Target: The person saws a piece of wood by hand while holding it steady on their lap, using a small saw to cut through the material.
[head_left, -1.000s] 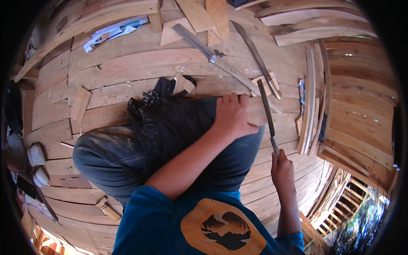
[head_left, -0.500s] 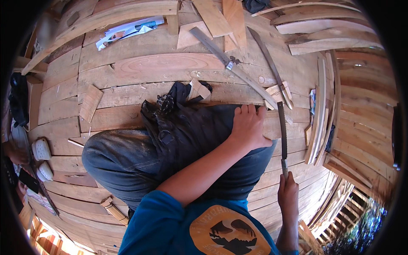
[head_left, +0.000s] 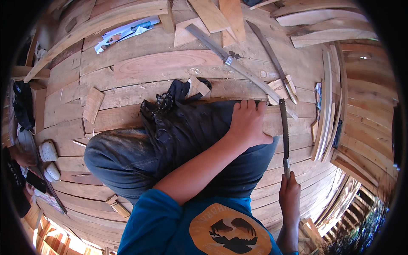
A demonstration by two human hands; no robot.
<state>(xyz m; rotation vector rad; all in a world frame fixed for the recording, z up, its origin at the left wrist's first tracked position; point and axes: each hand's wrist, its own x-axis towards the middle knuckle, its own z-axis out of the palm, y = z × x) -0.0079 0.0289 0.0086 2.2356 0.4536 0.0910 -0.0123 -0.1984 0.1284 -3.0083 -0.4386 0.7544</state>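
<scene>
On my right thigh lies a short wooden board (head_left: 271,120), partly covered by my left hand (head_left: 247,124). The fingers of that hand curl over the board's far edge and its thumb presses at the near edge. My right hand (head_left: 290,187) is closed round the handle of a handsaw (head_left: 284,134). The saw's dark toothed blade points away from me and lies across the board's right end, to the right of my left hand. How deep any cut goes cannot be seen. Dark crumpled cloth (head_left: 170,121) covers my lap.
On the plank floor ahead lie a second saw (head_left: 209,41) with a long wooden handle and a long-bladed knife (head_left: 267,50). Board offcuts (head_left: 208,15) lie beyond. Long boards (head_left: 325,102) lie at right. White shoes (head_left: 48,151) and another person's hand (head_left: 24,158) are at left.
The view has shifted slightly. The saw has moved a little away from me, still across the board's right end. My left hand keeps its hold on the board.
</scene>
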